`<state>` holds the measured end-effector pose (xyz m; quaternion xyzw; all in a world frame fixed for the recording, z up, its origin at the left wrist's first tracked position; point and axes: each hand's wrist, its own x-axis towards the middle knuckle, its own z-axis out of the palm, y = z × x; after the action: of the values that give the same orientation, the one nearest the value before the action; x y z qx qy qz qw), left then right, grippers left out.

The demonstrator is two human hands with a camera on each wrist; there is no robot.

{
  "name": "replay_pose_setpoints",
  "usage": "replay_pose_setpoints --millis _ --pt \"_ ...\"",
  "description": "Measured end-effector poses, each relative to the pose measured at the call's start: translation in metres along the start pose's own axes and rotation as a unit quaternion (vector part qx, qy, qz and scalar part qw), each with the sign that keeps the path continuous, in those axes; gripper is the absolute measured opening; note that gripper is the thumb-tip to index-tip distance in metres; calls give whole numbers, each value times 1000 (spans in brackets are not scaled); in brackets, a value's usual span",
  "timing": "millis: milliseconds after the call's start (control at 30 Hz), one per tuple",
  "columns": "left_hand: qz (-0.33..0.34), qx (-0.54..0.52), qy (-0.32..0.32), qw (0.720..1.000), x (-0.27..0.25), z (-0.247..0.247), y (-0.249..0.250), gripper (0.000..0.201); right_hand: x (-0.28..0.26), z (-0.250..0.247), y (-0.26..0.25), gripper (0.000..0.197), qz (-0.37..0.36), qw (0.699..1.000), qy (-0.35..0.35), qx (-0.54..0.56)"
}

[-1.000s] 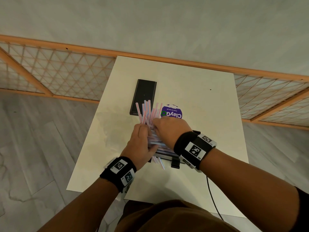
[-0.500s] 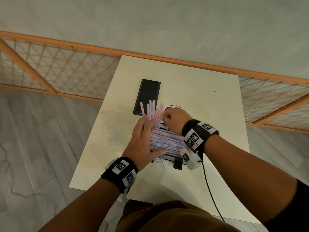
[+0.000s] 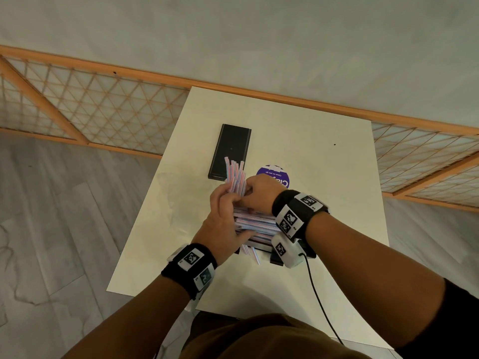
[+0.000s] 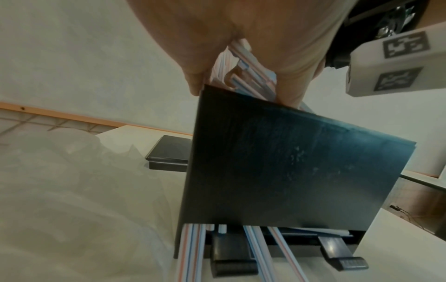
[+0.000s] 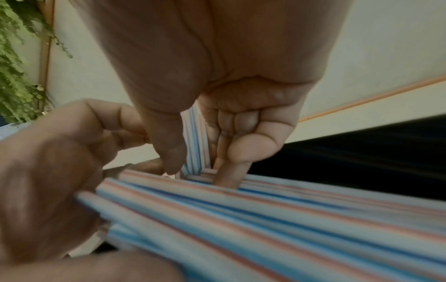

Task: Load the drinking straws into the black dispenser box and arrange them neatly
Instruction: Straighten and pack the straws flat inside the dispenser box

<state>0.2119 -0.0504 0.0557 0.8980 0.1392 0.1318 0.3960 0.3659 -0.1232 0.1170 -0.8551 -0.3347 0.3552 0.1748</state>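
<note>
Red-and-blue striped drinking straws (image 3: pixel 255 221), heaped in black rectangular dispenser box (image 4: pixel 289 162) on white table (image 3: pixel 311 151).
Right hand (image 3: pixel 259 193) pinches an upright bunch; left hand (image 3: pixel 223 224) grips straw ends.

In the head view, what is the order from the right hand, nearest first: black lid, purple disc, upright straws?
1. Upright straws: held by the right hand.
2. Purple disc: on the table, just beyond the hand.
3. Black lid: farther, beyond and to the left.
</note>
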Motion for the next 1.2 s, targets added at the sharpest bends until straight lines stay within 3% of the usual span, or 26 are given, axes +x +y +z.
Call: replay_pose_setpoints --millis 133,200,300,400,533,800,1067,1200 --pt "15 -39 59 997 -7 3 -1 94 -2 9 -4 45 4 999 34 -28" --pt "-21 -67 63 996 -8 3 -1 114 0 14 -1 63 22 999 41 -2" --pt "-105 -58 13 993 -5 2 -3 145 0 13 -2 75 16 999 37 13" --pt "-133 -61 -42 988 3 -1 -6 149 2 7 -8 58 12 999 27 -19" --pt "-117 -54 -57 990 7 2 -9 149 10 3 -14 43 35 998 5 -45" --pt "-74 -188 -46 978 8 -4 -15 146 16 10 -20 31 2 995 65 -74" --pt "-90 -178 -49 979 11 -3 -13 146 8 2 -33 28 -10 991 115 -67" --pt "-84 -136 -68 985 10 -6 -13 147 -4 -14 -41 29 -23 994 95 -44"
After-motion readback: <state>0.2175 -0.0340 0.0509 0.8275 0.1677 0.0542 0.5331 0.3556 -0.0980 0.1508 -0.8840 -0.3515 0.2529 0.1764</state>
